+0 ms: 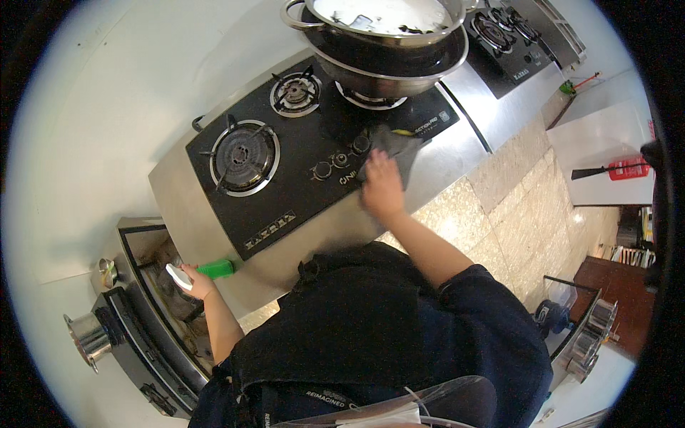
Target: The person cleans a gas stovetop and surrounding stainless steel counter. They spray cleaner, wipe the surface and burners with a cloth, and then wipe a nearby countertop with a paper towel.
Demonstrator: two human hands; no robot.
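Note:
My right hand [384,184] presses a dark grey cloth [398,147] against the front right of a black glass gas hob [299,176], beside its control knobs [341,160]. The hand is slightly blurred, and a bit of yellow shows at the cloth's far edge. At the hob's near left corner, my left hand [199,283] grips a green bottle [215,269] with a white top, which looks like a spray bottle. It is held over the steel counter [251,281]. Two bare burners [244,156] are on the hob's left and middle.
A large steel pot [385,80] stands on the right burner, with a handled steel pan [374,37] of whitish contents above it. A second hob [505,40] lies farther right. An open steel-rimmed basin [144,243] is at left. A red fire extinguisher [629,168] is at far right.

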